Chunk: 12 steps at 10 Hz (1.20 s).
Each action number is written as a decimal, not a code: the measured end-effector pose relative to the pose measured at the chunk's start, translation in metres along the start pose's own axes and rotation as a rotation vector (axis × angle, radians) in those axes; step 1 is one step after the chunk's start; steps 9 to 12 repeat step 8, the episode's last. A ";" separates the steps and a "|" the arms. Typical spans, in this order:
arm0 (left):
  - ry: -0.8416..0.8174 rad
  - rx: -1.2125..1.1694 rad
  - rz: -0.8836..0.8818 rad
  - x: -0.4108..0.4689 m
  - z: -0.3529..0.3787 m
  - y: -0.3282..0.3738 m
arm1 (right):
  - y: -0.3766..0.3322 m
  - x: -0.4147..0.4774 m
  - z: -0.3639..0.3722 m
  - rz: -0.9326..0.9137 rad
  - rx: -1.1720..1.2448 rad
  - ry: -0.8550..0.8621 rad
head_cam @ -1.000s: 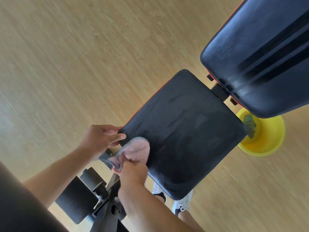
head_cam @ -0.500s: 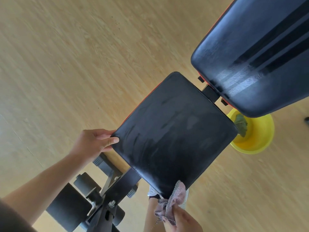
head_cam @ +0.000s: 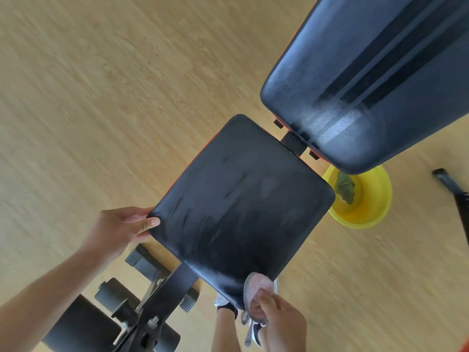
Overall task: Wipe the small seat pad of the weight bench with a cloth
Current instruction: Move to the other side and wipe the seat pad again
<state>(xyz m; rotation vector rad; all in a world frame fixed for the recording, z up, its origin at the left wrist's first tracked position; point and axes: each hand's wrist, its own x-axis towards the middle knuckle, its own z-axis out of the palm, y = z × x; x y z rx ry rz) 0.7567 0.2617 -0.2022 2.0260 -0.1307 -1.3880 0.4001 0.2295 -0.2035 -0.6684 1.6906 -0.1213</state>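
Observation:
The small black seat pad (head_cam: 243, 207) of the weight bench fills the middle of the view, with damp streaks across its surface. My left hand (head_cam: 121, 229) grips its left corner, thumb on top. My right hand (head_cam: 281, 323) holds a bunched pink cloth (head_cam: 255, 288) against the pad's near corner. Part of the cloth hangs below my fingers.
The long black back pad (head_cam: 368, 80) rises at the upper right. A yellow basin (head_cam: 365, 199) with a greenish rag sits on the wooden floor beside the seat. The bench frame and foam rollers (head_cam: 142, 301) are at the lower left. A dark bar (head_cam: 454, 194) lies at the right edge.
My right hand swept the cloth from the pad's left corner along its near edge to the near corner, then pressed it back onto that corner. My left hand kept its grip.

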 end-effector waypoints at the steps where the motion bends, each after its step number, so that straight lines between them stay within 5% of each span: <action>1: -0.003 0.005 0.007 -0.002 0.000 0.002 | -0.046 -0.006 -0.023 -0.021 0.003 0.131; 3: -0.003 -0.010 -0.004 -0.006 0.001 0.006 | -0.156 0.030 -0.049 -0.173 0.028 0.332; 6: -0.056 0.008 0.001 -0.013 -0.001 0.008 | -0.064 -0.012 -0.014 -0.048 -0.174 0.241; 7: -0.054 -0.003 -0.029 -0.033 -0.013 0.009 | -0.056 -0.028 -0.035 -0.072 -0.301 0.195; 8: 0.047 -0.006 -0.019 -0.066 -0.050 -0.013 | -0.085 -0.035 -0.073 -0.217 -0.271 0.336; 12: 0.047 -0.006 -0.019 -0.066 -0.050 -0.013 | -0.085 -0.035 -0.073 -0.217 -0.271 0.336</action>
